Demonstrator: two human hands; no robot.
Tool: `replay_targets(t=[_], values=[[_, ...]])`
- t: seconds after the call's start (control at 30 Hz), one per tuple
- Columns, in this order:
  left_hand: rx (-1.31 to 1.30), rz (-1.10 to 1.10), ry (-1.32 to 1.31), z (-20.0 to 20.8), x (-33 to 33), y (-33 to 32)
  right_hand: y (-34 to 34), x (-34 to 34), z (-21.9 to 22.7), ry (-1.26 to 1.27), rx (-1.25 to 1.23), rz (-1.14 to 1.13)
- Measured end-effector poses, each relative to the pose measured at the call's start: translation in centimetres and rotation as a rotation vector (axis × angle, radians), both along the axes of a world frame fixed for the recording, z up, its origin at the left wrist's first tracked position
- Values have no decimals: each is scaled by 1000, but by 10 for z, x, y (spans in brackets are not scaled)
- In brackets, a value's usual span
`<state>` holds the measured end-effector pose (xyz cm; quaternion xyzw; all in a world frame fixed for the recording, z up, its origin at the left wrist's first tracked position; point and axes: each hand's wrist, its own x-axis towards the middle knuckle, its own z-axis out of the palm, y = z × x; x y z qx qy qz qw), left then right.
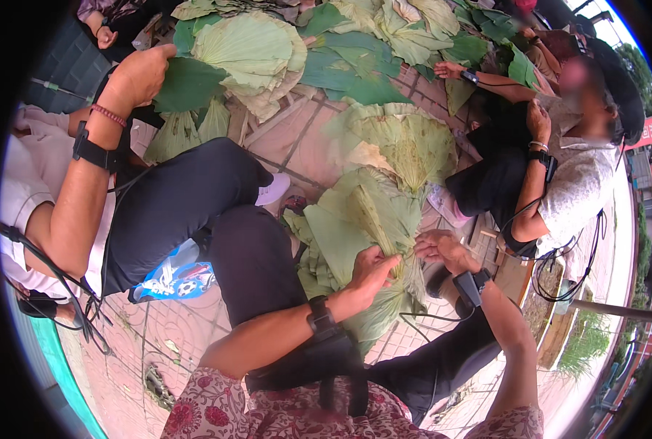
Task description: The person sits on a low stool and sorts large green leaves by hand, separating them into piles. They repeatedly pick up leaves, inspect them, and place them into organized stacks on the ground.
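Observation:
A large green lotus leaf (344,219) lies in front of me, creased and gathered toward its middle. My left hand (373,276) is closed on the gathered part of this leaf, thumb and fingers pressed together. Just to the right, my right hand (446,250) has its fingers bent loosely and apart beside the gathered leaf. Its fingertips reach the leaf's edge; I see nothing held in them. A yellowish, drier lotus leaf (406,143) spreads beyond, with brown patches.
More lotus leaves (351,66) are heaped at the far side. At left, a person's hand (139,73) is at a dark green leaf; at right, another person (574,168) sits with one arm reaching out. A blue-and-white bag (176,274) stands on the paving (187,322). Cables (589,256) hang at right.

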<state>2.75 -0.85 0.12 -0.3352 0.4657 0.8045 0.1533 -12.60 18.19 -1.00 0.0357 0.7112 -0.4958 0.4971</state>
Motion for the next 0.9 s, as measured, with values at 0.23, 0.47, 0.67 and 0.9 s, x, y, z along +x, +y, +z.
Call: replay_targets(t=[0.23, 0.47, 0.67, 0.9], values=[[62, 10, 254, 13, -22, 7, -6, 68, 27, -224, -291, -94], [75, -83, 143, -5, -16, 3, -12, 65, 15, 250, -305, -358], [58, -122, 144, -13, -12, 7, -13, 61, 20, 224, -243, -470], [54, -427, 95, -1, 3, 27, -33, 43, 8, 468, -52, -172]])
